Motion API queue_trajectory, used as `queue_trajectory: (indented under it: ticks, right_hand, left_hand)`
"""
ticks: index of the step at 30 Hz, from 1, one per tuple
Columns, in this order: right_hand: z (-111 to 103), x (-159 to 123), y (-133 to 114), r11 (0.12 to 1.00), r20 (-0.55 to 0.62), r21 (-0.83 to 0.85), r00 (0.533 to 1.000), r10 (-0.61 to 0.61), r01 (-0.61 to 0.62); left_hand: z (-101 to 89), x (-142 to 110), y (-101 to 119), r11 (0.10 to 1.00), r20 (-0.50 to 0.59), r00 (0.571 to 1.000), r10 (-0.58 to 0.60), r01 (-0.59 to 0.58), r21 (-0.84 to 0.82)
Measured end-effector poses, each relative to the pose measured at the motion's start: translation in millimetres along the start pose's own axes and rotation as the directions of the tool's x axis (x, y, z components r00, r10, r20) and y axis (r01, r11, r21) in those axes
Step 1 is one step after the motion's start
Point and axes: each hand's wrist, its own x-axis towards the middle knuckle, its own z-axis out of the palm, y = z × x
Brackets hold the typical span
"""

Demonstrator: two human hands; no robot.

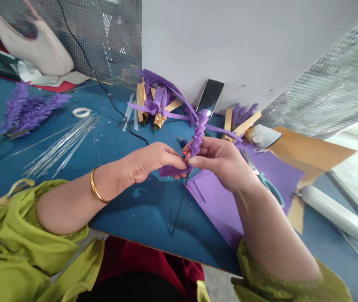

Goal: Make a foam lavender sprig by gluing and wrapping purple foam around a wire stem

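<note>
Purple ruffled flower spike [199, 130]: stood tilted between both hands, on the person's side of the flat black phone [210, 94].
Thin dark green stem [179, 205]: hung down from the spike, away from the phone, over the blue table [147, 218].
Weight and feel: looked light, with soft folds that would likely crush under a hard squeeze; the stem seemed slim and springy, apt to bend or twirl.
Best hold: probably the firm join where folds met stem, with a light pinch.
Right hand [224, 161]: pinched the spike's base between thumb and fingers.
Left hand [166, 158]: had its fingers drawn together on the flat purple strip [168, 170] by that join; the exact fingertip contact was partly hidden.
Arms: the left forearm, with a gold bangle [95, 185], slanted in from the lower left; the right forearm angled up from the lower right, and the hands met nearer the person than the phone.
</note>
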Motion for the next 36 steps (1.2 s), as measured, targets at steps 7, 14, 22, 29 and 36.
queue_trajectory:
  ticks: [7,14,22,29,36]
  right_hand:
    - [7.2,1.6,5.5,0.982,-0.150,-0.189,0.988,-0.031,0.002]
    - [16.3,4.1,12.5,0.971,-0.278,-0.239,0.959,-0.062,-0.006]
    - [16.9,3.0,10.5,0.994,-0.270,-0.112,0.963,-0.021,-0.009]
    - [11.7,2.9,6.8,0.985,-0.288,-0.131,0.955,0.069,-0.110]
    - [25.5,5.8,16.8,0.994,-0.231,-0.042,0.969,0.091,-0.103]
  left_hand:
    - [-0.4,3.2,-7.7,0.990,-0.055,0.995,0.089,-0.083,0.110]
    - [0.6,5.1,-13.3,0.985,-0.107,0.988,0.108,-0.092,0.143]
    - [1.1,6.0,-11.1,0.998,-0.128,0.990,0.058,-0.060,-0.015]
    - [-6.8,7.8,-3.4,0.942,-0.264,0.960,0.093,-0.171,-0.290]
    - [-8.7,13.4,-8.1,0.913,-0.244,0.963,0.118,-0.202,-0.354]
